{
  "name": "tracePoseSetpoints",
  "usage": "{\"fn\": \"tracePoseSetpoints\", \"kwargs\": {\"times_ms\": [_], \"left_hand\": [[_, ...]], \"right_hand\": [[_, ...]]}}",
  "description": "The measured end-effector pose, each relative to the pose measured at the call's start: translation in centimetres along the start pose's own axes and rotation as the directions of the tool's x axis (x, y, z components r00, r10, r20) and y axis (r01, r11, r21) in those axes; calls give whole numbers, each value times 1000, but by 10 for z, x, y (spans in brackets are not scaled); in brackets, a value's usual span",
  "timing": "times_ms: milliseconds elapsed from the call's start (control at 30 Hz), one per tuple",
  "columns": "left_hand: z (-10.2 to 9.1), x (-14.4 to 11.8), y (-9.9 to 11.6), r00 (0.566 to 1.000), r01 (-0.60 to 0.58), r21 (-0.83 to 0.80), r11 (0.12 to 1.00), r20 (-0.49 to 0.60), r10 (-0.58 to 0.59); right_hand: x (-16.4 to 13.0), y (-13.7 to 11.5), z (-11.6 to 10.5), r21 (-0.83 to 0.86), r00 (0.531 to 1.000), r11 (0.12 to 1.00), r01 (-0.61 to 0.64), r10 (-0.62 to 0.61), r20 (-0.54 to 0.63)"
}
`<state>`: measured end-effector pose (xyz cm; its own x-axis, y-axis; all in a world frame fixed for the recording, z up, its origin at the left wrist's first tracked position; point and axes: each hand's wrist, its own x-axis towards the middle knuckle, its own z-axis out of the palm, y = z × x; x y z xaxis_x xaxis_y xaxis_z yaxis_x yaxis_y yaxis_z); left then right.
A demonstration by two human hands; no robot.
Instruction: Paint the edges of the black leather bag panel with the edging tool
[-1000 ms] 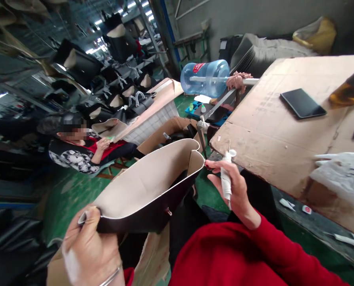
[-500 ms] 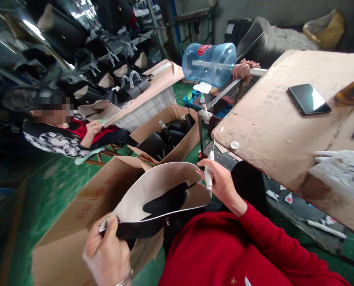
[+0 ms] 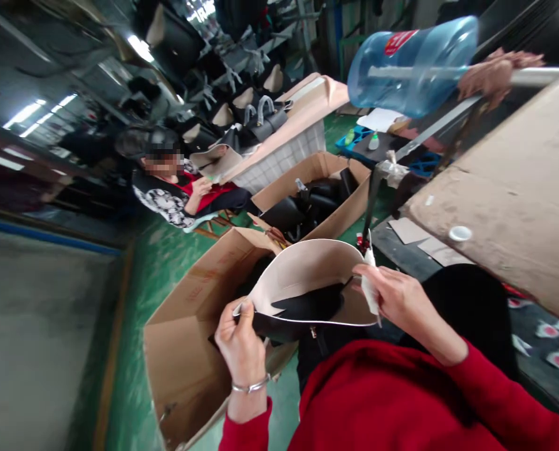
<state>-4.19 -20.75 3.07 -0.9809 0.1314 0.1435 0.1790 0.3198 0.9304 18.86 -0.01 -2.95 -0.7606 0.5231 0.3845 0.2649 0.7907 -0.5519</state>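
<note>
Now the open bag [image 3: 314,269], black outside and pale within, spans both hands. Left-hand [image 3: 242,347] fingers pinch its left corner, thumb on top. The right hand [image 3: 397,300] grips a white tool [image 3: 370,291] at the other end; whether its fingertips touch the rim, I cannot tell. A dark piece [image 3: 310,304] lies inside. Behind, one cardboard box [image 3: 180,360] stands open; a farther box [image 3: 343,220] holds black bags [image 3: 324,199].

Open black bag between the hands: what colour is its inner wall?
The inner wall is pale beige; best seen in the head view.
</note>
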Motion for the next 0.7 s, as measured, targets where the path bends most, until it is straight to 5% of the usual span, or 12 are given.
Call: {"fn": "tracePoseSetpoints", "kwargs": {"times_ms": [333,700], "left_hand": [[1,-3,-10,999,-39,61,997,15,38],[8,-8,-4,997,-14,-30,999,78,17]], "right_hand": [[-1,-20,14,-73,1000,997,20,-22,-22],[-9,-15,16,167,1000,986,-19,19,2]]}}
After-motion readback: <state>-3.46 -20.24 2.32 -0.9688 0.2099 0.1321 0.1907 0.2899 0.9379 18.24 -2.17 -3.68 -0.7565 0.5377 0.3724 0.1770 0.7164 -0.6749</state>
